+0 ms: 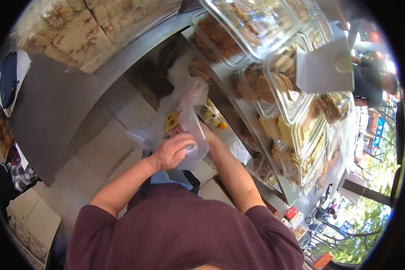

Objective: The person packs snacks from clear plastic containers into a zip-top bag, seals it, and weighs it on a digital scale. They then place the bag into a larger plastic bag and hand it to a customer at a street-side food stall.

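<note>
A clear plastic bag (192, 98) hangs crumpled in front of my body, over the tiled floor. My left hand (172, 152) is at the bag's near side, with its fingers curled over the film. My right hand (206, 133) reaches to the bag's right side; most of it is hidden behind the film, so its grip is unclear. A yellow patch with dark marks (171, 121) shows beside the bag above my left hand, partly covered by film. I cannot tell what it belongs to.
Stacked clear plastic boxes of baked goods (290, 98) fill the metal shelf on the right. A large wrapped block of pale pastry (84, 33) sits on the metal counter (64, 91) at upper left. An orange fruit (222, 125) lies below the shelf. A person (371, 81) stands outside.
</note>
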Available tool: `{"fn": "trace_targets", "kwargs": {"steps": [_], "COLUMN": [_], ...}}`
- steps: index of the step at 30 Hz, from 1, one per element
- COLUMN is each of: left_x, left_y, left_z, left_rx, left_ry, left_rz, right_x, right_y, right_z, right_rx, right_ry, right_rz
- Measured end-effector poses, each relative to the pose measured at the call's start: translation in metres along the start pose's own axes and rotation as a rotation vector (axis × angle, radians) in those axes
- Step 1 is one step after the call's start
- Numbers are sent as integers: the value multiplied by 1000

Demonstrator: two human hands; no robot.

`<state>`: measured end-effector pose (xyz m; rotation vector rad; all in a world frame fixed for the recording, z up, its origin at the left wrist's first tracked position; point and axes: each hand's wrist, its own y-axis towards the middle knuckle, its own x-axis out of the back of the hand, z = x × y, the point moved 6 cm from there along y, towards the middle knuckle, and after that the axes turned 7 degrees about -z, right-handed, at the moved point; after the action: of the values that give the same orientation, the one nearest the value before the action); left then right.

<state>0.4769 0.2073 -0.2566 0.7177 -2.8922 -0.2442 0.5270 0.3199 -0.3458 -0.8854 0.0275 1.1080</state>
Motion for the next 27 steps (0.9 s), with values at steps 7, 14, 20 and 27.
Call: {"fn": "trace_targets", "kwargs": {"steps": [7,14,20,27], "left_x": [5,-42,-28,-53], "left_y": [-1,27,33,22], "left_z": [-23,-80,-29,133], "left_rx": [128,43,521,1200], "left_ry": [648,550,-131,-776], "left_rz": [-136,-223,-498,-337], "right_x": [71,145,166,146], "right_y": [-91,-219,-268,-292], "right_z": [0,36,13,-49], "right_rx": [417,295,329,404], "right_ry": [-825,-459,108,612], "right_rz": [-278,-815,-757,-489]}}
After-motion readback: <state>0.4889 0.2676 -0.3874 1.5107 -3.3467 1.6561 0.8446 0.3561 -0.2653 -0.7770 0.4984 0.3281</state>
